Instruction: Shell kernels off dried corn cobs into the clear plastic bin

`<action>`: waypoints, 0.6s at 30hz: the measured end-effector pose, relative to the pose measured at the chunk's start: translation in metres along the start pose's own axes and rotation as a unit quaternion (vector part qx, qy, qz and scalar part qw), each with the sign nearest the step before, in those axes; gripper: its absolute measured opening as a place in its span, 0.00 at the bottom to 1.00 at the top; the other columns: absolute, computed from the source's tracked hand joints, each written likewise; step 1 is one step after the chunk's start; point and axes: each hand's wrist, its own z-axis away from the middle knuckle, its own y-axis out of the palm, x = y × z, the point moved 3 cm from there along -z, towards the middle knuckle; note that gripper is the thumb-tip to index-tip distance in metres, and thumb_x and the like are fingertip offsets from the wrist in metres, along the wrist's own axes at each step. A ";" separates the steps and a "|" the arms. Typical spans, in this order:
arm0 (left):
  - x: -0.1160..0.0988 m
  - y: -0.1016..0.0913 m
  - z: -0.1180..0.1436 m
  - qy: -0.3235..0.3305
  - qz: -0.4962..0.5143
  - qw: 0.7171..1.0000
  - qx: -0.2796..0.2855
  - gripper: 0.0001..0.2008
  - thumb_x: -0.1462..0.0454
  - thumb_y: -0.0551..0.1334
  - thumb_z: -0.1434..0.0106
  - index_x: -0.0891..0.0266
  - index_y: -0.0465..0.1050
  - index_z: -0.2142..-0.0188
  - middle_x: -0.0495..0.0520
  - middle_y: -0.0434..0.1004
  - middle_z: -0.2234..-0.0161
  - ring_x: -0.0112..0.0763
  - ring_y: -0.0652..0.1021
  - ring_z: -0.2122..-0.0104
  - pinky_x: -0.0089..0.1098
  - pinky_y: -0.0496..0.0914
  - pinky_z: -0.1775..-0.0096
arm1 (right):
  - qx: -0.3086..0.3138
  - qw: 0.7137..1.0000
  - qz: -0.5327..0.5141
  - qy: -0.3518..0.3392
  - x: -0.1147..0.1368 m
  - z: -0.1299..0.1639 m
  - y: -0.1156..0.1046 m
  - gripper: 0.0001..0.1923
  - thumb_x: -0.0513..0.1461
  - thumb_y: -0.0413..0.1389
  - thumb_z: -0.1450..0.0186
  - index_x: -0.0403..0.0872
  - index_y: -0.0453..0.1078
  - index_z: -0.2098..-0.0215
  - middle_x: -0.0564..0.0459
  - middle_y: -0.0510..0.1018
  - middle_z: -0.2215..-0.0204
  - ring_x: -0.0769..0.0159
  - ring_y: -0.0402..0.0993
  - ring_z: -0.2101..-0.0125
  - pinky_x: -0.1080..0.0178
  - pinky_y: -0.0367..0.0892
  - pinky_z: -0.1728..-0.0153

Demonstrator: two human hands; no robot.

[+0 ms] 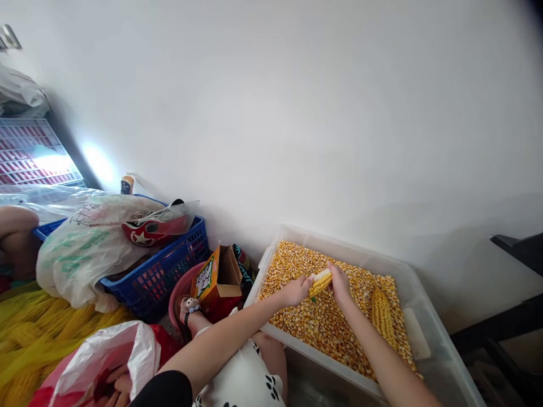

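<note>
Over a clear plastic bin (441,316), both hands hold one partly stripped corn cob (321,282). Its upper side is pale and bare, while yellow kernels still cover the lower side. My left hand (297,290) is closed on the cob's left end. At the right end, my right hand (339,282) grips it with the fingers wrapped round. Loose corn kernels (305,333) fill much of the bin below. A full ear of corn (382,316) lies on the kernels to the right, close to my right forearm.
Left of the bin, an orange cardboard box (216,277) sits in a pink basin (176,294). A blue crate (156,282) carries a red helmet (156,229) and a plastic bag (85,254). Yellow netting (51,333) and a red-and-white sack (139,345) lie nearer. Another person's limb (17,237) shows far left.
</note>
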 end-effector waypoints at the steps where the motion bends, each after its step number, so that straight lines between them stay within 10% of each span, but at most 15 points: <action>1: 0.003 0.001 -0.002 -0.017 0.022 1.000 0.004 0.33 0.44 0.38 0.37 0.67 0.65 0.56 0.61 0.72 0.65 0.36 0.73 0.70 0.35 0.69 0.69 | 0.002 1.000 0.001 -0.005 0.000 -0.001 0.000 0.15 0.49 0.56 0.50 0.48 0.60 0.81 0.61 0.62 0.90 0.72 0.55 0.89 0.67 0.48 0.89; 6: 0.013 -0.008 -0.009 -0.067 0.112 0.991 -0.038 0.30 0.44 0.39 0.37 0.64 0.65 0.58 0.51 0.66 0.75 0.28 0.66 0.79 0.28 0.65 0.79 | -0.024 0.997 -0.031 -0.059 0.003 -0.005 -0.001 0.14 0.48 0.55 0.50 0.48 0.59 0.81 0.61 0.63 0.87 0.72 0.58 0.85 0.68 0.54 0.85; 12: -0.001 -0.015 -0.007 0.051 -0.041 0.997 -0.029 0.27 0.40 0.49 0.43 0.63 0.65 0.70 0.52 0.69 0.75 0.31 0.71 0.75 0.29 0.65 0.72 | -0.019 0.999 -0.018 -0.045 0.013 0.002 0.002 0.15 0.50 0.54 0.49 0.49 0.57 0.80 0.62 0.60 0.88 0.72 0.56 0.86 0.68 0.51 0.87; 18: -0.004 -0.006 -0.004 -0.005 0.040 0.998 0.048 0.22 0.45 0.44 0.38 0.61 0.58 0.62 0.45 0.62 0.81 0.26 0.65 0.84 0.27 0.61 0.80 | -0.017 0.999 -0.017 -0.029 0.021 0.007 0.008 0.15 0.49 0.55 0.49 0.49 0.57 0.81 0.62 0.59 0.89 0.73 0.54 0.87 0.68 0.49 0.88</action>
